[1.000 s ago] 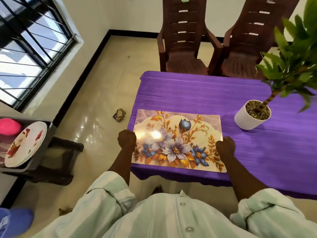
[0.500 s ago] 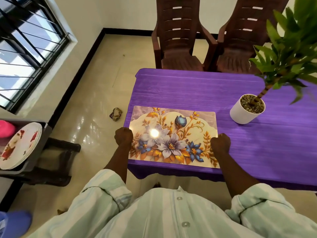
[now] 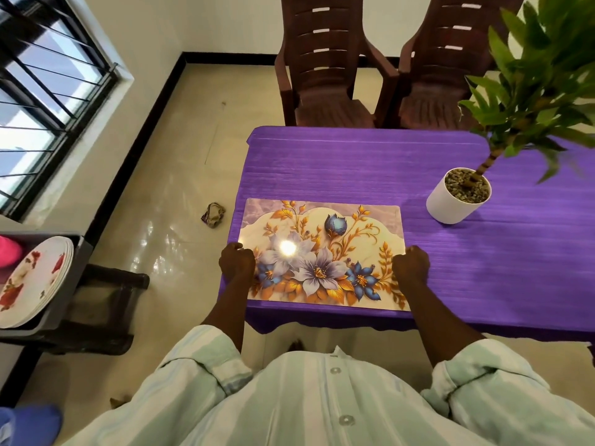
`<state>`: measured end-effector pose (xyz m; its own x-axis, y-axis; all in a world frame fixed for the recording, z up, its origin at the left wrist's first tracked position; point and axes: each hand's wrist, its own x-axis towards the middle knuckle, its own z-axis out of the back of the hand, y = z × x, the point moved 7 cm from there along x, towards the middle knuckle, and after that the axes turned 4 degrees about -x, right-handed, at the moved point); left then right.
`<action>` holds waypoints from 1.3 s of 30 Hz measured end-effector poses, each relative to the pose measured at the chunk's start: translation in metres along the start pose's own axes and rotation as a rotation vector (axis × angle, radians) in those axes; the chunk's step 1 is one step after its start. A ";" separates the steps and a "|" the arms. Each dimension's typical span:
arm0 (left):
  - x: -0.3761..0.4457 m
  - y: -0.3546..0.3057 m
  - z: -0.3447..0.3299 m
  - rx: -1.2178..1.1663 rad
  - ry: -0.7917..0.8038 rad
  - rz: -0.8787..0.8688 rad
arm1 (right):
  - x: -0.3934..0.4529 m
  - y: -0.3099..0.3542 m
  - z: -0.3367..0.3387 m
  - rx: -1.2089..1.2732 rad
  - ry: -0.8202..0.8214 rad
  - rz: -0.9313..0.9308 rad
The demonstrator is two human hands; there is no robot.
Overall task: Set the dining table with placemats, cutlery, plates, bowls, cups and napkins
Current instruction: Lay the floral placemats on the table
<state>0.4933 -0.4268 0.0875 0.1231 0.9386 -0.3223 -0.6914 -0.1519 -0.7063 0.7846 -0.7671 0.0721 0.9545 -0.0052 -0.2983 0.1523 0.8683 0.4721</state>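
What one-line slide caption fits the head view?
Both hands, left hand and right hand, grip a floral placemat on the purple table.

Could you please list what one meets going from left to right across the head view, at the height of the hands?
Stack of plates → left hand → floral placemat → right hand → purple tablecloth.

My left hand and right hand hide the placemat side edges; my fingertips are curled from sight. Plates cut by left edge. Plant, both chairs cropped at frame edges.
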 end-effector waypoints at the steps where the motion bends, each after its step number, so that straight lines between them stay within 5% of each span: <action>1: -0.001 0.000 0.000 0.003 -0.003 -0.010 | 0.000 0.001 0.000 -0.006 0.002 0.004; 11: -0.013 0.000 -0.001 -0.003 -0.022 -0.067 | -0.003 0.003 0.002 -0.106 -0.023 -0.001; 17: -0.021 -0.005 -0.016 0.370 0.017 -0.242 | -0.006 0.001 0.004 -0.093 -0.022 -0.052; 25: -0.095 -0.077 -0.115 0.644 0.453 -0.763 | -0.012 -0.002 0.007 -0.072 0.010 0.022; 28: -0.115 -0.080 -0.141 0.770 0.618 -0.718 | -0.012 -0.004 0.012 0.016 0.019 0.045; 39: -0.118 -0.082 -0.160 0.978 0.721 -0.592 | -0.032 0.001 0.015 -0.026 0.041 -0.006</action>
<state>0.6491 -0.5746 0.0825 0.7114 0.3697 -0.5977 -0.5870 0.7803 -0.2161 0.7581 -0.7734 0.0942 0.9421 0.0093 -0.3351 0.1508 0.8811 0.4483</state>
